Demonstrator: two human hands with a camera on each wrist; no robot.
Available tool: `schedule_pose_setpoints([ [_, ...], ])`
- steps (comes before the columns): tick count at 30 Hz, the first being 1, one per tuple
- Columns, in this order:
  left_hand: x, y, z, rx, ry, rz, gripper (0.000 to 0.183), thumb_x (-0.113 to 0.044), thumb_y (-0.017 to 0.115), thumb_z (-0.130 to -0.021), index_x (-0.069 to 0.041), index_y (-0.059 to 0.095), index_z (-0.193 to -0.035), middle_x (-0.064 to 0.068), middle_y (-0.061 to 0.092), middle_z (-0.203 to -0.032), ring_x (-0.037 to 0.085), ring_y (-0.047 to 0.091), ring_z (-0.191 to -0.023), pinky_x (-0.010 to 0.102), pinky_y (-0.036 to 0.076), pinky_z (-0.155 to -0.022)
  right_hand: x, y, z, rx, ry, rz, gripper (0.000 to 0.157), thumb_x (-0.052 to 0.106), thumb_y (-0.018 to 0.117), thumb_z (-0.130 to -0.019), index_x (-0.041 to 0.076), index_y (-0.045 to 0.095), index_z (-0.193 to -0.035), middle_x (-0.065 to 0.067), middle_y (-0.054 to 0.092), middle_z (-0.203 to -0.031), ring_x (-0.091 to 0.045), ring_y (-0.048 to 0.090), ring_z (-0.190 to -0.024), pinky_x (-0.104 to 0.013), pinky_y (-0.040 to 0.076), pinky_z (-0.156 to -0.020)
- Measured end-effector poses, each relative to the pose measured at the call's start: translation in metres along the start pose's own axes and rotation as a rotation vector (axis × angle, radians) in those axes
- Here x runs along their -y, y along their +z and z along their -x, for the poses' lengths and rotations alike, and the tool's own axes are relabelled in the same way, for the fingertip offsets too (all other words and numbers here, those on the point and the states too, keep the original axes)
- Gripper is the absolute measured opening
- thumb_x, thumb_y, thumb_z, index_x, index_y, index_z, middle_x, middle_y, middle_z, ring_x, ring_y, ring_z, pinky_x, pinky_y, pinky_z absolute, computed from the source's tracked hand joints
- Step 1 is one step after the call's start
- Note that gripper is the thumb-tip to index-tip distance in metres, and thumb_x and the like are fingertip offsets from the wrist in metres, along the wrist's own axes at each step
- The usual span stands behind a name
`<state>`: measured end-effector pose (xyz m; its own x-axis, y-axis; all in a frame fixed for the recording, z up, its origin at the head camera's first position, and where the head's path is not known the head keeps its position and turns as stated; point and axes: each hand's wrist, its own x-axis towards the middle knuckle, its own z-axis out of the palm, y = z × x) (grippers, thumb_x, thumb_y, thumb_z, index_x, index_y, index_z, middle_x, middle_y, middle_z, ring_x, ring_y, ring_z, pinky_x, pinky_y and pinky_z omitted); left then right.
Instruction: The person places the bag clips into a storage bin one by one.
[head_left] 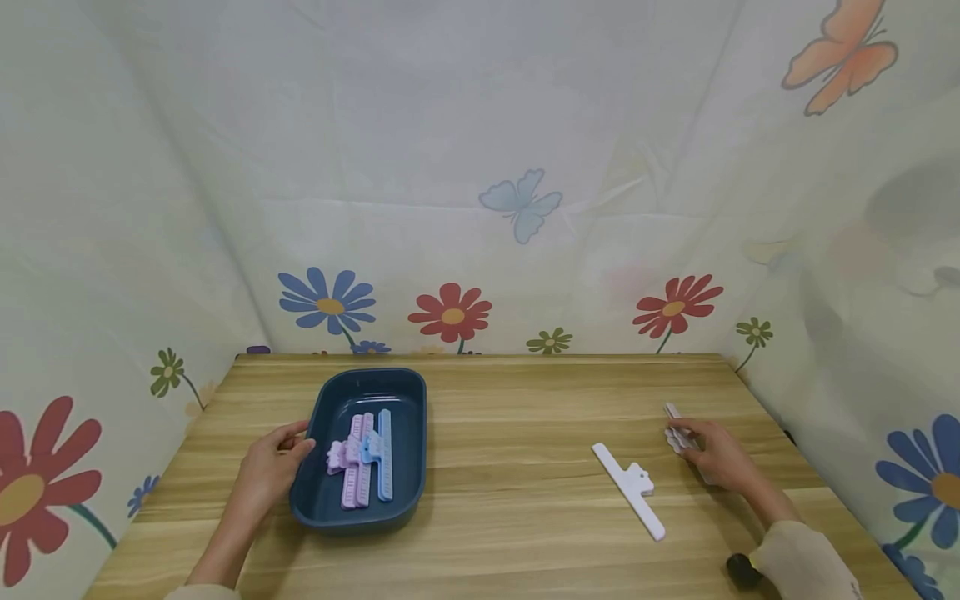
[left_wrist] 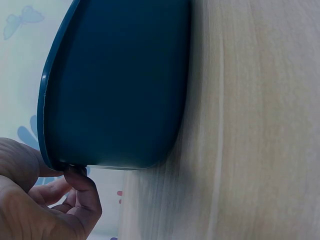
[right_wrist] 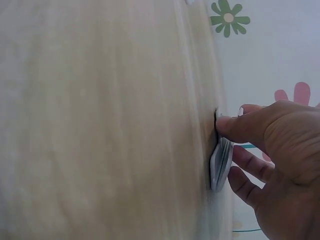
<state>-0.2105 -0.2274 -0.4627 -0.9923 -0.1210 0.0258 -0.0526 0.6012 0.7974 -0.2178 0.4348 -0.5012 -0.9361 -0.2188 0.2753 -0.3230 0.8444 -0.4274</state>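
Observation:
My left hand (head_left: 270,471) grips the left wall of a dark blue plastic tray (head_left: 378,373); the left wrist view shows its thumb and fingers pinching the tray's edge (left_wrist: 45,100). Inside the tray, two pink-purple bag clips (head_left: 350,483) lie beside a blue bag clip (head_left: 385,454). At the table's right side, my right hand (head_left: 720,458) pinches a pale grey-white bag clip (head_left: 672,410), partly hidden under the fingers. Thumb and fingertips straddle this clip (right_wrist: 221,167) close to the tabletop in the right wrist view. Left of that hand lies a white bag clip (head_left: 626,492).
Everything stands on a wood-grain table (head_left: 510,433), whose far edge meets a white curtain (head_left: 450,167) printed with flowers and butterflies. A small dark round object (head_left: 743,572) sits by the right sleeve (head_left: 806,562).

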Motion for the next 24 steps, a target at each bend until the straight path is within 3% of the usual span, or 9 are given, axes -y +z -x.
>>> schedule_pose_setpoints([
  [8, 0.0, 0.0, 0.0, -0.006, 0.011, -0.012, 0.043, -0.013, 0.06, -0.104, 0.009, 0.056, -0.14, 0.029, 0.064, -0.117, 0.04, 0.061, -0.106, 0.039, 0.049, -0.082, 0.003, -0.004, 0.002, 0.012, 0.108, -0.123, 0.044, -0.005, 0.075, -0.088, -0.007, 0.064, -0.131, -0.027, 0.068, -0.113, -0.038, 0.067, -0.097, -0.039, 0.054, -0.071],
  [16, 0.0, 0.001, -0.001, -0.005, 0.003, -0.009, 0.044, -0.012, 0.06, -0.104, 0.01, 0.055, -0.141, 0.03, 0.063, -0.118, 0.04, 0.062, -0.106, 0.036, 0.051, -0.079, 0.009, -0.014, 0.004, 0.004, 0.193, -0.251, 0.048, 0.006, 0.072, -0.096, -0.004, 0.058, -0.141, -0.025, 0.065, -0.124, -0.033, 0.063, -0.104, -0.033, 0.054, -0.077],
  [24, -0.001, 0.0, -0.002, -0.009, 0.014, -0.002, 0.043, -0.012, 0.061, -0.103, 0.011, 0.056, -0.139, 0.03, 0.064, -0.115, 0.04, 0.062, -0.105, 0.036, 0.051, -0.079, 0.013, -0.028, 0.007, -0.02, 0.2, -0.447, 0.055, 0.016, 0.065, -0.103, -0.008, 0.046, -0.149, -0.027, 0.055, -0.138, -0.001, 0.053, -0.106, -0.021, 0.049, -0.082],
])
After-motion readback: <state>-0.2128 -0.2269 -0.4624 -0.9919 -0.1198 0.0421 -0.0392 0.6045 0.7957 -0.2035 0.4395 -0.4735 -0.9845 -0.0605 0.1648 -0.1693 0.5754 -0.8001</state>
